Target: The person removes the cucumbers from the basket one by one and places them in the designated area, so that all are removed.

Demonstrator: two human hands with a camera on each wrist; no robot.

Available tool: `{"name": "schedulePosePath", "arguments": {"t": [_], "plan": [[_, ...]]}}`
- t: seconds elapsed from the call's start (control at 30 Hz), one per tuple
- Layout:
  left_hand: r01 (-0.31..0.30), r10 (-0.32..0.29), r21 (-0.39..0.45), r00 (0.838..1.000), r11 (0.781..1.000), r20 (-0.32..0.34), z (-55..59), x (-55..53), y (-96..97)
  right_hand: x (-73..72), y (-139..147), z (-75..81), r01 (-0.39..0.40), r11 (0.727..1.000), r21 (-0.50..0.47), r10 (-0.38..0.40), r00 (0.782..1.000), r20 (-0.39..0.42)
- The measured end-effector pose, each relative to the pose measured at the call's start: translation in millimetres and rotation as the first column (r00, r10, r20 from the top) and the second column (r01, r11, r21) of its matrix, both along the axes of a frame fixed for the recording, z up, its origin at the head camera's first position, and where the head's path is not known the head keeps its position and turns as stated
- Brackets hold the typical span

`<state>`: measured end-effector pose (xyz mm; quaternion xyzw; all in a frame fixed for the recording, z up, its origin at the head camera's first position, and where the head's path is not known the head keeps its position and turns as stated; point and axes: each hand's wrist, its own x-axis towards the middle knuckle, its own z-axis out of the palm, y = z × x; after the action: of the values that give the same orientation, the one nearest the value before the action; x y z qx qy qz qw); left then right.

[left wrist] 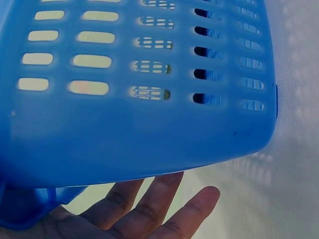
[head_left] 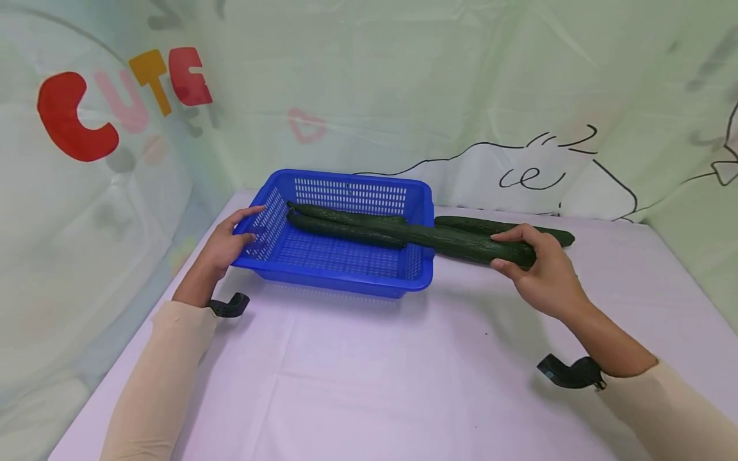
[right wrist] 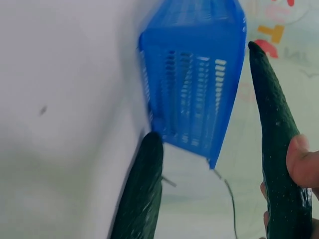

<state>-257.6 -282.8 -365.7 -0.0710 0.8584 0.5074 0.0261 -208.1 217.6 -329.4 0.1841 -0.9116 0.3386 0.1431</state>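
My right hand pinches a dark green cucumber near its right end, thumb in front and fingers behind. Its far end reaches over the right rim of a blue plastic basket. In the right wrist view, the held cucumber runs upward with its thin tip free. Two more cucumbers lie side by side inside the basket. At the basket's left rim is my left hand, thumb and fingers extended over the edge. The left wrist view shows fingers spread, partly hidden by the basket's slotted wall.
Another cucumber lies on the table right of the basket, partly behind the held one. A pale cloth covers the table. A printed curtain hangs behind and along the sides. Each wrist bears a black camera mount.
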Motion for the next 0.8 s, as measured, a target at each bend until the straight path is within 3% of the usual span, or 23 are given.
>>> {"name": "schedulePosePath", "arguments": {"t": [0.33,0.63,0.8], "plan": [[-0.011,0.011,0.002,1.0,1.0,0.008,0.4,-1.5,0.8,5.5,33,-14.2,0.004,1.0,-0.004,-0.004,0.999,-0.037],[-0.012,0.012,0.003,1.0,1.0,0.014,-0.6,-1.2,0.3,10.1,68,-14.3,0.049,0.999,-0.006,-0.049,0.999,-0.02],[-0.006,0.006,0.005,1.0,1.0,0.01,-1.0,-1.2,0.0,12.1,84,-13.8,0.075,0.997,0.005,-0.075,0.997,0.033]]}}
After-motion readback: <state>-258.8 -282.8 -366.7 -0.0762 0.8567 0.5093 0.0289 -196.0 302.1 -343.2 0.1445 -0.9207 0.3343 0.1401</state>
